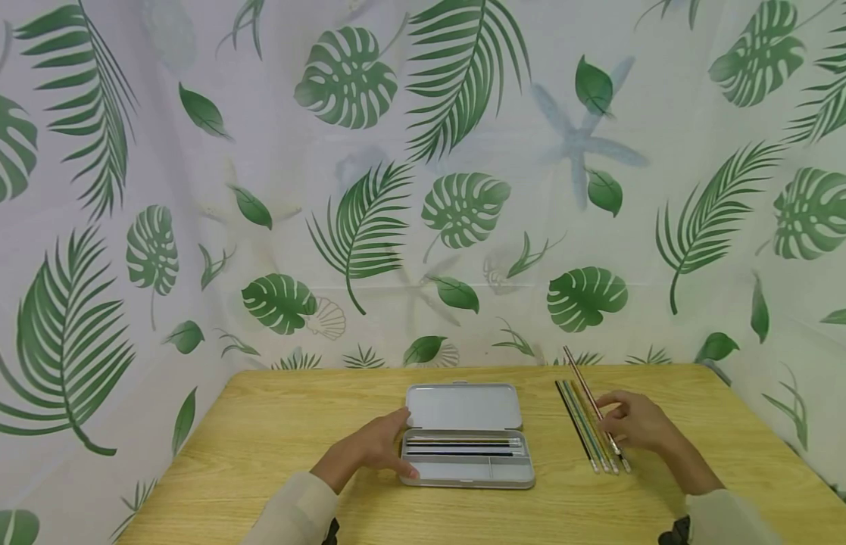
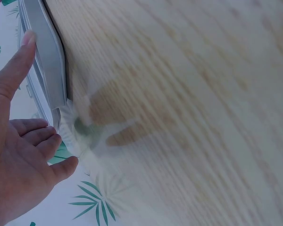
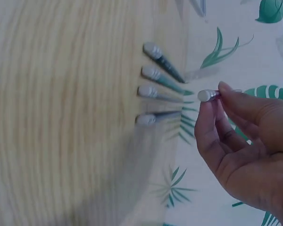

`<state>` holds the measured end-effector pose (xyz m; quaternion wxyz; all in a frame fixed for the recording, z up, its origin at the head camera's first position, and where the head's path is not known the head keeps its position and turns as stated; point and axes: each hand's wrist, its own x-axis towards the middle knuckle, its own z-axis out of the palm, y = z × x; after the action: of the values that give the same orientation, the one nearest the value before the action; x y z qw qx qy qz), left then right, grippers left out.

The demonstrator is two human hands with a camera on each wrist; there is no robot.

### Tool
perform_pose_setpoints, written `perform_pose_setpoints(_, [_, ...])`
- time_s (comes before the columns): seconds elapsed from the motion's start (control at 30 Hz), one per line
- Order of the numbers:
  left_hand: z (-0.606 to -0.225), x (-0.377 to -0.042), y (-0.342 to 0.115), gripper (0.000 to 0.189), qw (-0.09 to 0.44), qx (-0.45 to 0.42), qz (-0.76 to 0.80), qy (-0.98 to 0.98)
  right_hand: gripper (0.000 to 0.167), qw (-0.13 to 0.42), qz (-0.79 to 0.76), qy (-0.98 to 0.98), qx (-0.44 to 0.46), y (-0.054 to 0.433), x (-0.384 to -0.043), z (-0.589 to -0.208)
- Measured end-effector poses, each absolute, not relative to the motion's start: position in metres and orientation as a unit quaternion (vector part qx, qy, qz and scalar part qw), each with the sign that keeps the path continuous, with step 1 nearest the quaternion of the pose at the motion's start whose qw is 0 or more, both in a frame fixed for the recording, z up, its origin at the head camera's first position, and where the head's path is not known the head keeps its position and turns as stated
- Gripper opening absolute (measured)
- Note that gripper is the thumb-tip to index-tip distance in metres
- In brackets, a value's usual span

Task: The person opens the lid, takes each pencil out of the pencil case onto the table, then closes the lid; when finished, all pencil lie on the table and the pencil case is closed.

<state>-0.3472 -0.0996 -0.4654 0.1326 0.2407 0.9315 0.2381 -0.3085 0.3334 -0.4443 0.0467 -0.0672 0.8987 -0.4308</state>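
A pale grey pencil case (image 1: 446, 471) lies open on the table, its lid (image 1: 463, 406) folded back. A few pencils (image 1: 457, 454) lie in its rear compartment. My left hand (image 1: 375, 446) rests against the case's left side; in the left wrist view the thumb (image 2: 26, 47) touches the case edge and the other fingers are loosely spread. My right hand (image 1: 637, 424) pinches a reddish pencil (image 1: 581, 380) between thumb and fingers, its eraser end (image 3: 207, 95) raised off the table in the right wrist view. Several pencils (image 1: 576, 420) lie side by side just left of that hand.
The wooden table (image 1: 286, 409) has a light grain. Behind and beside it hangs a white curtain (image 1: 395, 318) printed with green leaves. The front section of the case is split by a small divider (image 1: 491, 468).
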Motion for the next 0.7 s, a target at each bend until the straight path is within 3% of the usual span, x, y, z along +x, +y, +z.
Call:
perform_pose_setpoints(0.27, [-0.465, -0.349, -0.102, 0.111, 0.136, 0.250, 0.245, 0.927, 0.041, 0.061, -0.400, 0.914, -0.010, 0.356, -0.304, -0.451])
perform_pose_setpoints(0.7, [-0.466, -0.349, -0.100, 0.112, 0.132, 0.249, 0.240, 0.929, 0.028, 0.034, -0.342, 0.939, 0.028, 0.357, -0.305, -0.465])
